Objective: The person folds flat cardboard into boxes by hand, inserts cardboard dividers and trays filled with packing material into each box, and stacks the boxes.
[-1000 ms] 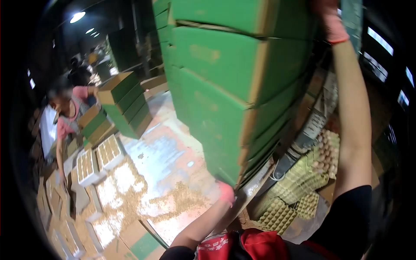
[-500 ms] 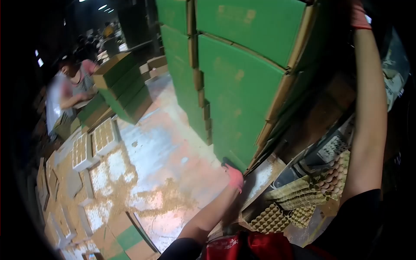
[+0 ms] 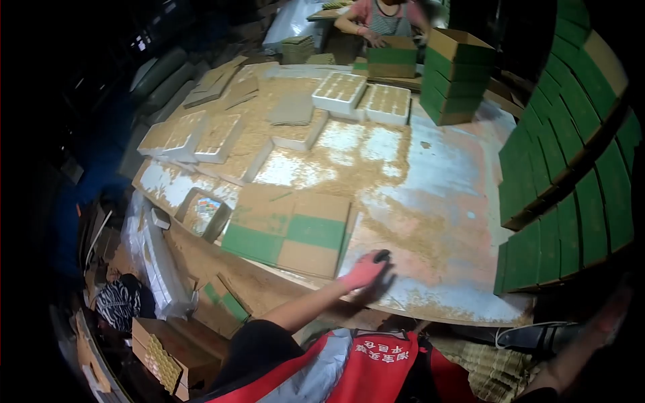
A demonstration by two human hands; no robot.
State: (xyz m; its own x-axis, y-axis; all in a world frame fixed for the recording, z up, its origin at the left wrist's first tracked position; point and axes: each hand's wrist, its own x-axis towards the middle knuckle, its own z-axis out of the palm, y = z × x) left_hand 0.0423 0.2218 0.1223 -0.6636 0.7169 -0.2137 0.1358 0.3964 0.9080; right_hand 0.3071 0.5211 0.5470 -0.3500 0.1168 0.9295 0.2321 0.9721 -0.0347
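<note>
My left hand (image 3: 366, 271), in a pink glove with dark fingertips, hovers over the near part of the table (image 3: 430, 282). Its fingers are loosely bent and apart, and nothing shows in them. Just left of it lies a stack of flattened brown-and-green cardboard boxes (image 3: 289, 232). At the lower right, my right hand (image 3: 613, 310) is dark and smeared by motion, so its fingers cannot be made out. Above that hand rise tall stacks of green cartons (image 3: 571, 235) along the table's right edge.
Across the table, a person (image 3: 386, 23) handles an open green-and-brown carton (image 3: 393, 59). A pile of open cartons (image 3: 453, 84) stands beside it. White foam trays (image 3: 339, 91) with brown filling sit on the sawdust-strewn top. Egg trays (image 3: 494, 366) lie below right.
My view has swung left over the table. Both hands have come away from the green carton stack; the left is now over the table, the right low at the right side.
</note>
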